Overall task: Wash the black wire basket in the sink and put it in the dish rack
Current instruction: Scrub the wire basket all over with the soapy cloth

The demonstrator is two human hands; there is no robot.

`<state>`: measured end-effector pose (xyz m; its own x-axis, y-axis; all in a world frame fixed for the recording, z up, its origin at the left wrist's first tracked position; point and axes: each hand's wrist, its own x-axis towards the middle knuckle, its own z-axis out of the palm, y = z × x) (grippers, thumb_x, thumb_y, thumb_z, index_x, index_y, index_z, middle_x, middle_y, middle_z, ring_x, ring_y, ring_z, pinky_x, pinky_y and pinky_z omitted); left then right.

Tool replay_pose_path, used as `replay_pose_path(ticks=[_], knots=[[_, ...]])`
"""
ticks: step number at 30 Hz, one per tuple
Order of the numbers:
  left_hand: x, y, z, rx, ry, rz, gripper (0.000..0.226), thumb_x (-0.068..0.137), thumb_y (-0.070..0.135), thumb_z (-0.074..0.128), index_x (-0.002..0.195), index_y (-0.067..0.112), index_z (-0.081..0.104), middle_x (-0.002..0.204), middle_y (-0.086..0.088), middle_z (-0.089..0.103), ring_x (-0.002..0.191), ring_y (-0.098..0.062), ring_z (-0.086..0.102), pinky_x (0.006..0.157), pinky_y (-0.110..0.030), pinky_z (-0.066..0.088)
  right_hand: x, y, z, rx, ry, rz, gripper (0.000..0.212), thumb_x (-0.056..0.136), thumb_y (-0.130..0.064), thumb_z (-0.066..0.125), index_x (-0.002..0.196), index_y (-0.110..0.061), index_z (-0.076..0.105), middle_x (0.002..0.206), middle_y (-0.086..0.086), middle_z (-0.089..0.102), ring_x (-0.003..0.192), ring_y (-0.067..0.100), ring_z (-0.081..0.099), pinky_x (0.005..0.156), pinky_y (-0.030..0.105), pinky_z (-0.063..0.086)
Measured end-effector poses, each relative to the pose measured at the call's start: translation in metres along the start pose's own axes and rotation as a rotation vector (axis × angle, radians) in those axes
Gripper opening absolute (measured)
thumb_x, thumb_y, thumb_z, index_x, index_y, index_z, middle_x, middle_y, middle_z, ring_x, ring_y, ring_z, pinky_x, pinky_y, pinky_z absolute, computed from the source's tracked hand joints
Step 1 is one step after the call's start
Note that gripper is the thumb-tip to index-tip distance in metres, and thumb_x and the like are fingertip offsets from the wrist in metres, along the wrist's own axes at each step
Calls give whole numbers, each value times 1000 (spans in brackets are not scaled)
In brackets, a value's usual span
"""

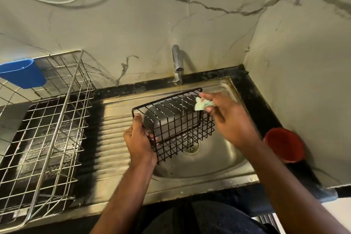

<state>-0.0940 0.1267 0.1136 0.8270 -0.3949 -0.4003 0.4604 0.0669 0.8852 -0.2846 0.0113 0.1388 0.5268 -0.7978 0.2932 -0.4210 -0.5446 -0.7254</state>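
The black wire basket (176,125) hangs tilted over the steel sink (214,159), under a thin stream of water from the tap (177,64). My left hand (139,138) grips the basket's left end, fingers curled round the wires. My right hand (226,118) pinches a pale green sponge (203,104) against the basket's far right corner. The dish rack (47,125), of silver wire, stands on the counter to the left of the sink.
A blue plastic cup (22,75) hangs on the rack's back left edge. A red cup (284,144) stands on the black counter to the right of the sink. The ribbed drainboard (114,138) lies between rack and basin. Marble walls close in behind and at the right.
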Motion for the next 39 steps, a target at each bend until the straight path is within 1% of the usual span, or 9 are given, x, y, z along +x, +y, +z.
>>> replay_pose_path(ticks=[9,13,17,21,25,28,34,36,39], knots=[[-17,10,16,-43,71,-238,26,95,41,64,73,27,62,46,14,47,47,-7,45,49,-25,38,-24,-27,52,8,-147,-469,37,96,-14,56,131,-6,63,151,10,48,145,23,40,112,36,45],[-19,11,15,-53,60,-258,32,94,42,64,67,27,56,47,14,47,43,-5,44,47,-24,36,-14,-26,43,-68,-144,-402,48,93,2,53,138,-12,56,162,8,31,145,22,38,110,38,46],[-23,16,15,-92,55,-299,34,95,40,63,65,27,53,46,13,45,40,-5,43,44,-22,34,-13,-24,51,-290,-175,-464,80,76,21,66,144,-17,46,156,3,37,134,17,42,92,33,57],[-26,18,13,-124,73,-363,28,94,41,65,69,27,59,50,11,48,44,-5,43,43,-22,36,-9,-20,38,-217,-75,-389,46,91,1,56,133,-16,60,135,5,57,121,9,51,95,30,56],[-24,17,10,-125,87,-353,24,94,41,65,74,29,58,56,10,46,44,-5,44,41,-22,37,24,-3,14,-167,160,-215,36,90,9,56,119,-8,69,124,10,65,112,4,55,93,4,45],[-24,17,10,-138,91,-357,25,95,41,64,74,29,57,57,10,46,44,-5,44,39,-21,37,38,5,3,-195,183,-129,31,93,4,56,118,-8,71,125,10,66,109,17,66,94,15,52],[-27,19,19,-311,-50,-480,35,99,43,55,84,16,70,63,3,63,49,-12,62,46,-19,50,-11,-49,53,-173,-253,-639,41,91,0,40,122,-2,67,125,14,64,115,26,57,99,40,51],[-29,23,18,-372,-118,-514,47,101,43,47,72,12,67,56,0,64,45,-15,65,48,-19,52,-22,-50,58,-137,-314,-742,37,94,0,47,127,-2,64,131,11,59,123,25,53,100,38,50],[-28,21,15,-224,5,-447,31,99,42,58,81,19,68,62,4,62,52,-12,59,53,-27,50,-3,-25,44,-221,-221,-660,58,79,13,67,130,-15,61,131,2,59,120,14,50,88,24,57]])
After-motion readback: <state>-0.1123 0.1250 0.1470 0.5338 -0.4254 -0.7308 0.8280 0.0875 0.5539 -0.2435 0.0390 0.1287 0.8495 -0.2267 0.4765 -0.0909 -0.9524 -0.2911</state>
